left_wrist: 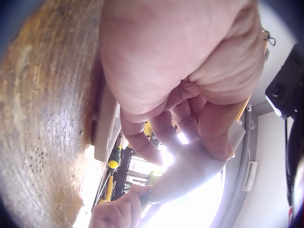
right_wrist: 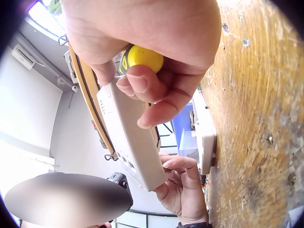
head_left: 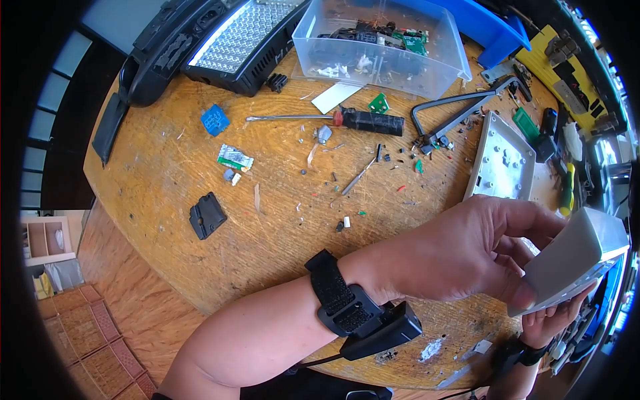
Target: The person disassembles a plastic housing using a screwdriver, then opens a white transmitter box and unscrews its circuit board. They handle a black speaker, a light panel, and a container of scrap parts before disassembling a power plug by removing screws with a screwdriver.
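A pale grey-white plastic casing (head_left: 573,257) is held up tilted at the right of the head view. My left hand (head_left: 447,250) pinches one end between thumb and fingers, also seen in the left wrist view (left_wrist: 180,71). At the opposite end is my right hand (head_left: 557,320), lower in the head view. In the right wrist view, the right hand (right_wrist: 147,57) has its fingers curled round a yellow-ended handle (right_wrist: 145,58), and its thumb lies at the casing (right_wrist: 130,135). The handle's shaft is hidden.
A second shell (head_left: 503,160) lies open on the wooden table (head_left: 267,267). Behind are a screwdriver (head_left: 370,122), a hacksaw frame (head_left: 460,110), a clear bin (head_left: 380,67) of parts and a lamp panel (head_left: 243,40). A black piece (head_left: 208,215) lies left; small debris is scattered about.
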`<state>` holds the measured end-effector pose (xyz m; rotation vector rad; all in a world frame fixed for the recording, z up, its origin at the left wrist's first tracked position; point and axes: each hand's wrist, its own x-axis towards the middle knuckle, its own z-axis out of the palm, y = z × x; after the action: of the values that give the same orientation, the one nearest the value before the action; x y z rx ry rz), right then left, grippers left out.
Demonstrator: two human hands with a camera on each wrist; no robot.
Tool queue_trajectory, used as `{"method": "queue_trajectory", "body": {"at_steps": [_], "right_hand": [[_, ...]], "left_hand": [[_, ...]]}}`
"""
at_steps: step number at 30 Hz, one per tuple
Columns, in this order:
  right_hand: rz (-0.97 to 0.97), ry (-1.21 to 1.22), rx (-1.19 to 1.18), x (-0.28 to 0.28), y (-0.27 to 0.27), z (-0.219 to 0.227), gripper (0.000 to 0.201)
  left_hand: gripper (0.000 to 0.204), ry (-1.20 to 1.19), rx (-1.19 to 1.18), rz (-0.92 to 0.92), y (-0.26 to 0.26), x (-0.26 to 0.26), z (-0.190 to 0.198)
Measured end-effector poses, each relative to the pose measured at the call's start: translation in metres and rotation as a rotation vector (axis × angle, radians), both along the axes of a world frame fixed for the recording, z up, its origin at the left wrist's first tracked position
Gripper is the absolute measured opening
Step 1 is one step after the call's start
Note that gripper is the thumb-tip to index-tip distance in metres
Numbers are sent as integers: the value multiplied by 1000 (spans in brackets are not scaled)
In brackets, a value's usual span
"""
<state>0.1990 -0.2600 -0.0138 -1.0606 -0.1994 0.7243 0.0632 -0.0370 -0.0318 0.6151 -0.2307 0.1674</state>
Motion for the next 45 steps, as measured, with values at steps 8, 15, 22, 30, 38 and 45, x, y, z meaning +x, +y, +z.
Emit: {"method": "queue_trajectory", "body": {"at_steps": [8,15,22,30,38,45], "right_hand": [[-13,11,7,1,-1,-1,51],[12,23,22,-4,6,4,50],[-4,36,63,-1,9,3,49],[243,-91,166,5,13,1,52],[117,-66,116,-10,22,12,48],[117,-30,147,-12,25,13,50]], "left_hand": [[55,27,-3,-4,1,-1,1],[56,23,-1,-7,2,-1,0],[62,-9,-4,-58,4,0,-3],[57,-51,-10,-44,4,0,-1],[61,-28,39,-21,5,-2,0],[59,-25,41,15,4,-2,0]]}}
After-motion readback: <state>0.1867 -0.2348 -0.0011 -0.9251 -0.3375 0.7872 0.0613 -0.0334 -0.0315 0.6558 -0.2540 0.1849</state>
